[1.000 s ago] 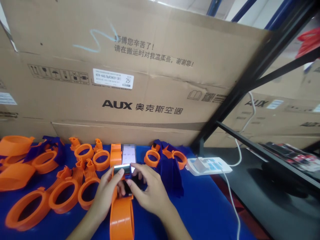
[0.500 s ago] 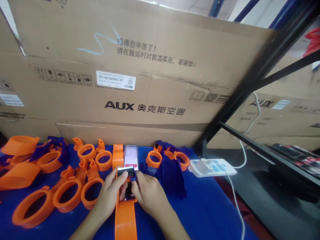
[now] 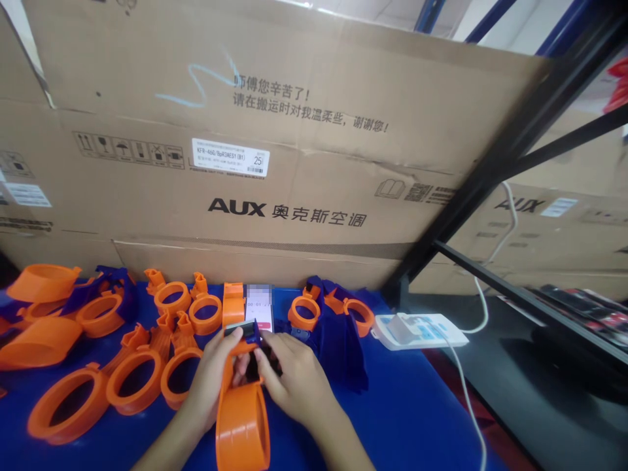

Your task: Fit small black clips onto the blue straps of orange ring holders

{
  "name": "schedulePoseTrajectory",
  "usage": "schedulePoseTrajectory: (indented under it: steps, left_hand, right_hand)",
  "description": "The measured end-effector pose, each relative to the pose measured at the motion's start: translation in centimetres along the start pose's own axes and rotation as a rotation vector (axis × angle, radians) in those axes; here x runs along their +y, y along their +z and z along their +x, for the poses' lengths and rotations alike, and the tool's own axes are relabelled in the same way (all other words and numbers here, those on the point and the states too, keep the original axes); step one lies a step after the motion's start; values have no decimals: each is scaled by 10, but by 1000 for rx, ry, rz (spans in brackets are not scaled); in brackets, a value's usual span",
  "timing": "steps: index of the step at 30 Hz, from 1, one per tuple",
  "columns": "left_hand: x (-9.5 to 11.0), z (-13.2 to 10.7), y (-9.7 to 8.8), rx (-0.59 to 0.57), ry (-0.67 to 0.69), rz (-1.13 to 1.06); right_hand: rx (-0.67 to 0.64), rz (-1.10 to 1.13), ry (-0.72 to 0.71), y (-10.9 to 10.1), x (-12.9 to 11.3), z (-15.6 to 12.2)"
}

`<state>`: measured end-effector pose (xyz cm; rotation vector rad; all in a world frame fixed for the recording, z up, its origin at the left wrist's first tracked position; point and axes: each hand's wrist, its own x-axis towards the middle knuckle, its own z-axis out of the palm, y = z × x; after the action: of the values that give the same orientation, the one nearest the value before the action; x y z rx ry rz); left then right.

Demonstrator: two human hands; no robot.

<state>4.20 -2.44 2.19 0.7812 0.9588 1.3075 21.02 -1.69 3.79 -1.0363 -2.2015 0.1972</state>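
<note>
Both my hands hold an orange tape dispenser [image 3: 243, 422] in front of me, its round ring toward me and its head pointing away. My left hand [image 3: 212, 376] is closed around the left side of the head, thumb on top by the dark plate [image 3: 241, 329]. With bent fingers my right hand [image 3: 297, 374] grips the right side, next to a small dark blue piece [image 3: 255, 332] on the head. Parts of the fingers under the head are hidden. Just beyond stands a phone [image 3: 259, 307] with a lit timer screen.
Several orange dispenser rings [image 3: 135, 383] lie to the left on the blue table surface [image 3: 392, 412]. Dark blue parts [image 3: 343, 347] and more orange rings [image 3: 304, 313] lie right of the phone. A power strip [image 3: 422, 330] with a white cable sits further right. A large carton [image 3: 294, 157] stands behind.
The tape dispenser has tilted in my hands, so more of its ring shows and its toothed edge shows less. Both hands stay on it. The view has shifted slightly.
</note>
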Motion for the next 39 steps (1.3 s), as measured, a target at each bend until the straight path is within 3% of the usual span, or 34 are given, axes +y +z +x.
schedulePoseTrajectory:
  steps: [5, 23, 34, 39]
  left_hand:
    - [3, 0, 3, 61, -43, -66]
    - [4, -4, 5, -38, -47, 4]
    - [4, 0, -1, -7, -54, 19]
    - [0, -1, -4, -52, -32, 114]
  right_hand:
    - [25, -51, -52, 4, 3, 1]
    - [105, -139, -141, 28, 8, -9]
    - [59, 25, -117, 10, 12, -2]
    - [102, 46, -112, 4, 12, -4]
